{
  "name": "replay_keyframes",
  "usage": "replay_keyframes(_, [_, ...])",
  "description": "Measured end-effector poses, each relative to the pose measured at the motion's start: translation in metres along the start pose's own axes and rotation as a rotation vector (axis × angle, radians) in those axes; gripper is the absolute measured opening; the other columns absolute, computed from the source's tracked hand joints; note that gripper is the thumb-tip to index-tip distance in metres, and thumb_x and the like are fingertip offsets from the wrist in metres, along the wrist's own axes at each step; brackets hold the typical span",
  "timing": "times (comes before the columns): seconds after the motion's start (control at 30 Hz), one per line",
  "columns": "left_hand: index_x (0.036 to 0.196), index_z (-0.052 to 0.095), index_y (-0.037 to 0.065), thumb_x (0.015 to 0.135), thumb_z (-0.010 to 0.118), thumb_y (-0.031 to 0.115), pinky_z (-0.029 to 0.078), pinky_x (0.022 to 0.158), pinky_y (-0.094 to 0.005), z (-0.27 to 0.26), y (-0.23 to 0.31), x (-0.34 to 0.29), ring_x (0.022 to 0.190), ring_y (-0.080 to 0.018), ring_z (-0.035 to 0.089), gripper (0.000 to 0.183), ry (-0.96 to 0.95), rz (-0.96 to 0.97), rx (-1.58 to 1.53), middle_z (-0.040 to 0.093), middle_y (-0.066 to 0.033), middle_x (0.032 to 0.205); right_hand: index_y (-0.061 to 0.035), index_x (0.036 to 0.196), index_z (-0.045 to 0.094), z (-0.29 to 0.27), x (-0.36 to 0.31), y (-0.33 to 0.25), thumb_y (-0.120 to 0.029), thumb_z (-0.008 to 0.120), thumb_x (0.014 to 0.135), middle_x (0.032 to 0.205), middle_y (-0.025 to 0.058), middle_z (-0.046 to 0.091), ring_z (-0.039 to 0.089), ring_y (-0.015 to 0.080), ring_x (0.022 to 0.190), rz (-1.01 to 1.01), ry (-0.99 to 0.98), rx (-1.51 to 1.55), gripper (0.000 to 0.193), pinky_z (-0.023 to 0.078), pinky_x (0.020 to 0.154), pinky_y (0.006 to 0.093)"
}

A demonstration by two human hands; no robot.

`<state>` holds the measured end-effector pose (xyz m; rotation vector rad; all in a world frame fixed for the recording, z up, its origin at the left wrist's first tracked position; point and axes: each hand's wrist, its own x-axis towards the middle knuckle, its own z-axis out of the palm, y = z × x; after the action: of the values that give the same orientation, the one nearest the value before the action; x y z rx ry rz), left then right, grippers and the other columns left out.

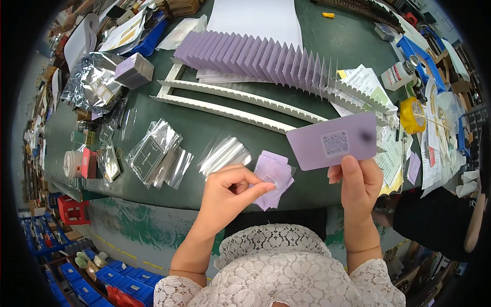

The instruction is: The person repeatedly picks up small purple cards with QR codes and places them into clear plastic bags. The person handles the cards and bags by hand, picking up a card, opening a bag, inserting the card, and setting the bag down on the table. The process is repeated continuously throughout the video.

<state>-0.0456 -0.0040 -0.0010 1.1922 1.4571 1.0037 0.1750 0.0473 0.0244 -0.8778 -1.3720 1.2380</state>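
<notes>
The right hand (360, 184) pinches a card (309, 146) low, right of the pile (271, 165), leaving its printed square uncovered. The left hand (225, 197) curls nearly closed there, grip unclear. Rack (215, 109) slots space other cards (245, 53) upright.

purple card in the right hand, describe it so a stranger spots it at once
Over the green table, find the right hand. Its thumb and fingers hold a purple card. Unlike those in the loose pile and the upright row, it is held up alone, nearly its whole face showing, with a code square and a dark, blurry spot.
</notes>
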Motion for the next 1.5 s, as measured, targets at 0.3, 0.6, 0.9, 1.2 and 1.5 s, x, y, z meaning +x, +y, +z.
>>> replay_keyframes(0.3, [0.084,0.071,0.0,0.086,0.069,0.01,0.035,0.056,-0.0212,-0.003,-0.007,0.004,0.06,-0.0053,0.045,0.01,-0.057,0.074,-0.208,0.055,0.0016,0.068,0.0056,0.081,0.064,0.0,0.002,0.008,-0.006,0.059,0.091,0.08,0.006,0.061,0.056,0.0102,0.07,0.206,-0.181,-0.143,0.017,0.045,0.061,0.0237])
replay_keyframes(0.6, [0.096,0.066,-0.004,0.092,0.062,0.01,0.049,0.073,-0.0232,0.0,-0.012,-0.01,0.081,-0.0099,0.063,0.015,-0.229,-0.162,-0.491,0.068,-0.0065,0.086,-0.0004,0.119,0.061,0.014,-0.005,0.017,0.0,0.064,0.086,0.094,0.0073,0.064,0.056,0.0108,0.076,0.308,-0.234,-0.026,0.034,0.047,0.066,0.024])
replay_keyframes(0.9, [0.092,0.066,0.0,0.087,0.065,0.006,0.045,0.063,-0.0262,-0.019,-0.022,-0.007,0.071,-0.0108,0.057,0.007,0.127,0.133,-0.001,0.064,-0.0045,0.085,-0.0045,0.112,0.066,0.021,-0.017,0.042,-0.001,0.065,0.085,0.094,0.0084,0.064,0.057,0.0137,0.075,0.338,-0.274,-0.242,0.028,0.046,0.068,0.0244])
replay_keyframes(1.2, [0.089,0.063,0.0,0.081,0.066,-0.001,0.048,0.063,-0.0279,-0.052,-0.034,-0.017,0.068,-0.0162,0.059,0.008,0.542,0.135,0.316,0.063,-0.0087,0.081,-0.0002,0.104,0.063,0.067,0.027,0.055,-0.006,0.067,0.074,0.1,0.0104,0.059,0.058,0.0272,0.091,-0.701,-0.643,-0.837,0.031,0.048,0.08,0.0368])
replay_keyframes(1.5, [0.088,0.064,0.001,0.08,0.067,-0.002,0.05,0.063,-0.0312,-0.055,-0.056,-0.037,0.075,-0.0213,0.06,0.009,0.422,0.203,0.352,0.059,-0.0088,0.084,-0.0035,0.086,0.06,0.105,0.063,0.084,-0.006,0.068,0.075,0.086,0.0073,0.058,0.055,0.0251,0.081,-0.598,-0.977,-0.822,0.014,0.047,0.073,0.0361])
